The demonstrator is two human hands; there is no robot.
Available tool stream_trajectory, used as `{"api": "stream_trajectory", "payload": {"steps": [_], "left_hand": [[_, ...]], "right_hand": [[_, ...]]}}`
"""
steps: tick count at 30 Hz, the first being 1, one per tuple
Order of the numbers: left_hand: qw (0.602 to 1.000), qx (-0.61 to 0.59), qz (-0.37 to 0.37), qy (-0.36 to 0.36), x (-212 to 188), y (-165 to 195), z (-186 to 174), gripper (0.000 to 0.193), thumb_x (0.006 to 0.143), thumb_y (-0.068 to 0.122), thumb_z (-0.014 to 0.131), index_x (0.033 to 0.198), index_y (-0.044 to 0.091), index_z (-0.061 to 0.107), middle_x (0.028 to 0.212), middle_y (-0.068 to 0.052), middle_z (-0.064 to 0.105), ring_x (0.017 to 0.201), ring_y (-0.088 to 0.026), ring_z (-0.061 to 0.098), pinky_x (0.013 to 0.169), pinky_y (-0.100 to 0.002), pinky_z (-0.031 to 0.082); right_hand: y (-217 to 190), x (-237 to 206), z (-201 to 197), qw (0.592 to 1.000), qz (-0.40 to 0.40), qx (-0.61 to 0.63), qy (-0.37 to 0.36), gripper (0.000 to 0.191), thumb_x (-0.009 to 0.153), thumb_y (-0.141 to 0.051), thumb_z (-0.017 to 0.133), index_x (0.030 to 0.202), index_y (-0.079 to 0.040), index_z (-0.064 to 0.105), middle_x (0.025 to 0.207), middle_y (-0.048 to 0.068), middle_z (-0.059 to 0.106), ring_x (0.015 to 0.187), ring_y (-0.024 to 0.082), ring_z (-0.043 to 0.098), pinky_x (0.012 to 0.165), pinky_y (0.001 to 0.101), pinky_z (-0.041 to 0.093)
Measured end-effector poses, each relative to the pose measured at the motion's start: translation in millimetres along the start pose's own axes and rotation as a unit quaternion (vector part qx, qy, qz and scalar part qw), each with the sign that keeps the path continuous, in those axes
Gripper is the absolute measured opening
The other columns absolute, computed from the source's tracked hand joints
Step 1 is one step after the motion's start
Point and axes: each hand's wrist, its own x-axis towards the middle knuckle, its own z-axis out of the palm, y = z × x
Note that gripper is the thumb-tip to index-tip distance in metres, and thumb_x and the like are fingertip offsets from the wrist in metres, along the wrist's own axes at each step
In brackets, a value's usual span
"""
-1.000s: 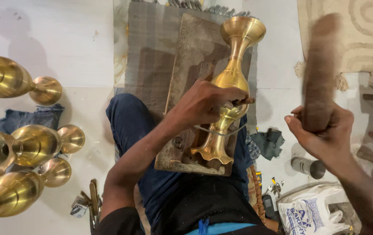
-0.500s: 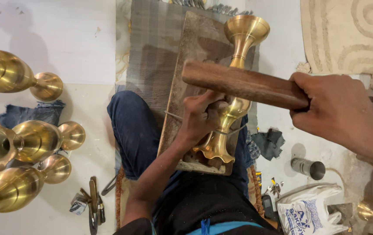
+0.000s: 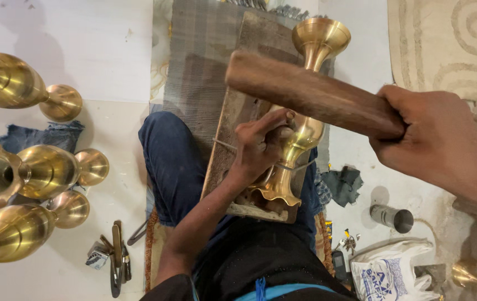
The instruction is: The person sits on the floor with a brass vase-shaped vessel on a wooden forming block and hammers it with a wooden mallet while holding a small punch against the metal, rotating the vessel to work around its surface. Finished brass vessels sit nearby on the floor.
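A brass vase [image 3: 307,111] lies along a wooden board [image 3: 249,106] that rests on my lap. My left hand [image 3: 260,145] presses on the vase's narrow waist, and its fingers pinch what looks like a small tool against the metal. My right hand [image 3: 439,139] is shut on a thick brown wooden stick [image 3: 311,93], held across and above the vase, its free end over the board. A thin wire crosses the vase near its flared foot.
Three more brass vases [image 3: 32,170] lie on the white floor at the left, beside a blue cloth [image 3: 38,136]. Small hand tools [image 3: 113,256] lie near my left knee. A dark metal cylinder [image 3: 391,217], a grey rag [image 3: 344,184] and a white plastic bag [image 3: 389,276] sit at the right.
The wooden stick stood upright at the right a second ago; my right hand has swung it down across the vase. My left hand has stayed on the vase's waist.
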Motion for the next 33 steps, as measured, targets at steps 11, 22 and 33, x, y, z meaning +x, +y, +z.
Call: {"api": "stream_trajectory", "payload": {"steps": [11, 22, 33], "left_hand": [[0.95, 0.04, -0.035, -0.306, 43, -22, -22, 0.039, 0.076, 0.009, 0.082, 0.113, 0.015, 0.072, 0.079, -0.005, 0.072, 0.064, -0.019, 0.07, 0.063, -0.033, 0.06], [0.908, -0.003, 0.155, -0.39, 87, -19, -19, 0.062, 0.073, 0.003, 0.086, 0.128, 0.024, 0.067, 0.108, 0.001, 0.079, 0.086, -0.018, 0.077, 0.076, -0.034, 0.063], [0.921, 0.066, 0.111, -0.367, 71, -29, -23, 0.056, 0.071, 0.004, 0.083, 0.122, 0.022, 0.07, 0.084, 0.0, 0.076, 0.068, -0.014, 0.071, 0.072, -0.03, 0.06]], "right_hand": [[28, -29, 70, 0.993, 0.01, 0.027, 0.115, 0.025, 0.074, -0.014, 0.079, 0.092, -0.005, 0.064, 0.07, 0.015, 0.066, 0.06, 0.032, 0.065, 0.058, 0.0419, 0.049], [59, -36, 126, 0.909, -0.081, 0.327, 0.245, 0.031, 0.086, -0.018, 0.083, 0.109, -0.002, 0.069, 0.088, 0.007, 0.072, 0.077, 0.006, 0.069, 0.07, 0.0262, 0.059], [50, -27, 104, 0.967, -0.011, 0.175, 0.184, 0.022, 0.084, -0.012, 0.079, 0.097, -0.002, 0.065, 0.07, 0.012, 0.063, 0.056, 0.016, 0.059, 0.058, 0.0336, 0.048]]}}
